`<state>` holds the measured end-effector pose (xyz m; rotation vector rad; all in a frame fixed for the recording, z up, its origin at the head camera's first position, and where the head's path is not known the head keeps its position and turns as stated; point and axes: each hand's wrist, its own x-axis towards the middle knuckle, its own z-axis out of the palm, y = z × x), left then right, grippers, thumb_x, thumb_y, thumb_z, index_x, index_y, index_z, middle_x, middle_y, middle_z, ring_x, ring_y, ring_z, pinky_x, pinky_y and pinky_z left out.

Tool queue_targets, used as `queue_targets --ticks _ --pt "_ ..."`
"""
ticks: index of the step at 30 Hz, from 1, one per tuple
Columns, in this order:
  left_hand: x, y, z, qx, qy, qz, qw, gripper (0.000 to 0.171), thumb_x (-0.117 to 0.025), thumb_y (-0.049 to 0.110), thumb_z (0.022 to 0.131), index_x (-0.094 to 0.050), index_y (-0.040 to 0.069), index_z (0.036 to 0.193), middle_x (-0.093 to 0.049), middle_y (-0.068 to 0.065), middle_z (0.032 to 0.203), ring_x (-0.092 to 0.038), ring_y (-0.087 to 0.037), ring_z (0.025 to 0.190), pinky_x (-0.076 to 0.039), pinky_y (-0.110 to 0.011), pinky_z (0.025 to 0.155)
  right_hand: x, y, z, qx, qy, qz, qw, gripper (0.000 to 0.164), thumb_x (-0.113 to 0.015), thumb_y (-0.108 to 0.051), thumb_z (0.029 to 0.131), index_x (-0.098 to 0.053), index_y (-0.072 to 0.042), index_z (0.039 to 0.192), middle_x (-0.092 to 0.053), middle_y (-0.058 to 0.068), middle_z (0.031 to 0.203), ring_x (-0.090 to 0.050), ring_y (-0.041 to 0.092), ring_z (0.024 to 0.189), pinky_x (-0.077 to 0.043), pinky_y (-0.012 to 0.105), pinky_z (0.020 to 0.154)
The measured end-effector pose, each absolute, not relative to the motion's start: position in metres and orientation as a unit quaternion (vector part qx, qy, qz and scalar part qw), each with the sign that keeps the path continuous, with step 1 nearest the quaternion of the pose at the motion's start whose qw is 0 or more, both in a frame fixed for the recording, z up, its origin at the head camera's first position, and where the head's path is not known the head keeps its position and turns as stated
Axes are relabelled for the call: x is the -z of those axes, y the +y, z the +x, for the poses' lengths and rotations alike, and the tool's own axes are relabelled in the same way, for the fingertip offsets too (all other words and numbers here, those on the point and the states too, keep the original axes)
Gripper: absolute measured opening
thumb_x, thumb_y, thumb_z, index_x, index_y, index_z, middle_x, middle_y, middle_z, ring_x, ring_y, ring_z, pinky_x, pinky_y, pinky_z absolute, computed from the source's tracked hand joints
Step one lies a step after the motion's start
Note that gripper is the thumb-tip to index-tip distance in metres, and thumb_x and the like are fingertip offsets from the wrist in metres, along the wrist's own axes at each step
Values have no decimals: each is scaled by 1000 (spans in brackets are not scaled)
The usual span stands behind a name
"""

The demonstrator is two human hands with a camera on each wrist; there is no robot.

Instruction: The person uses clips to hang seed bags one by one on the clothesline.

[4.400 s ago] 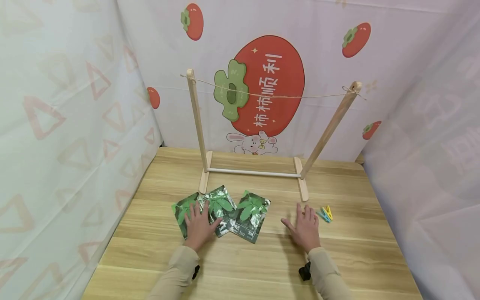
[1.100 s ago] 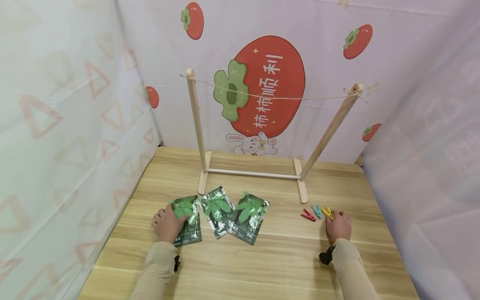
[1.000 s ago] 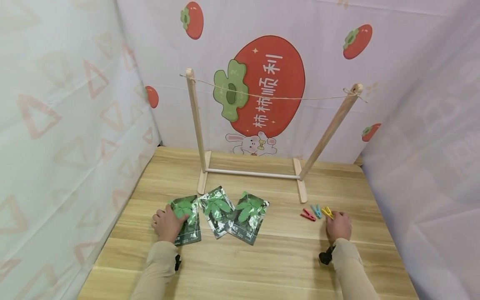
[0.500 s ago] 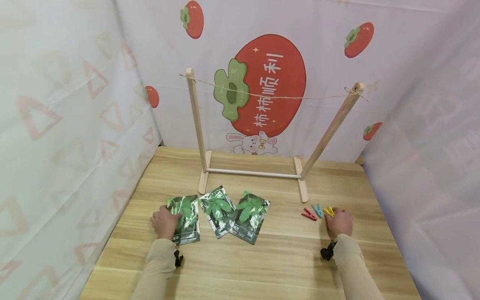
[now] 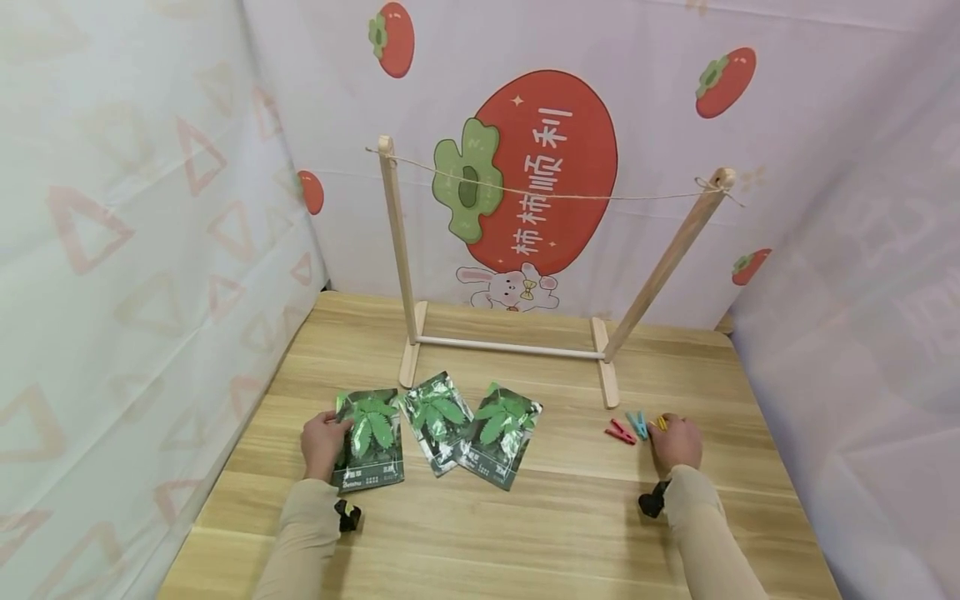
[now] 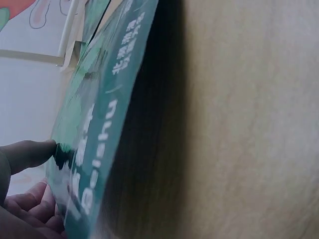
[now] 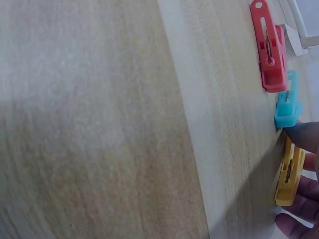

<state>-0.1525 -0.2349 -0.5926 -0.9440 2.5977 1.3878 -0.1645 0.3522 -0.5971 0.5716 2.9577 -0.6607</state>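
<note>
My left hand [image 5: 321, 440] pinches the left edge of a green foil packet [image 5: 377, 450], thumb on top and fingers underneath. In the left wrist view this packet [image 6: 94, 134] tilts up, a dark shadow beneath its near edge. Two similar leaf-printed packets, a middle one [image 5: 433, 417] and a right one [image 5: 498, 433], lie overlapping beside it. At the right, my right hand [image 5: 677, 442] has its fingers curled around a yellow clothespin [image 7: 290, 174], the thumb close to a blue clothespin [image 7: 287, 107]. A red clothespin [image 7: 269, 52] lies just beyond the blue one.
Behind the packets stands a wooden frame with a left post [image 5: 400, 250], a right post [image 5: 667, 267] and a white bottom bar [image 5: 510, 347]. A thin string [image 5: 577, 197] spans the post tops. Printed cloth [image 5: 300, 100] walls the wooden table [image 5: 517, 550] on three sides.
My left hand has slid left to the left packet's edge, and that packet now lies apart from the middle one. My right hand has moved right to the clothespins; the red one now shows.
</note>
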Motion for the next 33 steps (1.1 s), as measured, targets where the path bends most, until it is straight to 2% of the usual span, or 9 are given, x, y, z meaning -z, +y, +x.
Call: queue_targets --ticks 8,12,16,19,23,26,33 --pt "589 -241 -150 -543 775 -320 51 42 -63 16 92 -59 -11 124 -52 -32 135 -49 -41 126 -43 -50 104 596 352 -165 210 960 184 23 47 -60 -26 96 -56 12 124 -54 36 116 -52 46 104 -44 57 90" --pt "586 -243 -148 -553 770 -313 57 45 -63 18 92 -58 -13 124 -50 -33 137 -47 -41 128 -42 -50 104 596 352 -164 221 956 192 24 48 -59 -27 96 -55 12 125 -54 36 116 -52 46 104 -45 57 89" --pt "585 -247 -148 -551 770 -318 51 45 -65 19 91 -58 -12 124 -51 -32 136 -49 -37 122 -45 -40 93 596 352 -163 237 951 200 22 48 -59 -27 97 -55 11 126 -53 36 117 -53 47 104 -45 57 89" --pt "585 -251 -149 -550 767 -327 45 45 -66 18 90 -59 -12 122 -52 -31 135 -50 -32 117 -44 -29 83 596 353 -164 249 947 203 20 48 -58 -27 97 -55 10 127 -53 36 119 -53 48 106 -45 58 90" --pt "582 -255 -150 -555 759 -338 38 43 -67 17 90 -61 -11 121 -55 -29 133 -52 -28 111 -43 -21 73 594 353 -165 260 945 199 21 47 -58 -25 97 -55 11 126 -53 37 121 -52 50 110 -44 60 93" --pt "579 -256 -151 -560 754 -341 32 42 -67 16 90 -61 -10 123 -54 -28 134 -53 -28 111 -44 -19 69 590 354 -165 271 942 195 28 47 -57 -25 97 -54 11 127 -53 38 123 -51 51 112 -43 61 94" --pt "570 -257 -154 -563 753 -342 5 43 -67 18 90 -61 -9 123 -56 -28 133 -53 -29 111 -42 -19 70 576 354 -169 291 937 186 49 49 -55 -26 98 -51 9 132 -53 37 125 -54 49 110 -46 59 90"
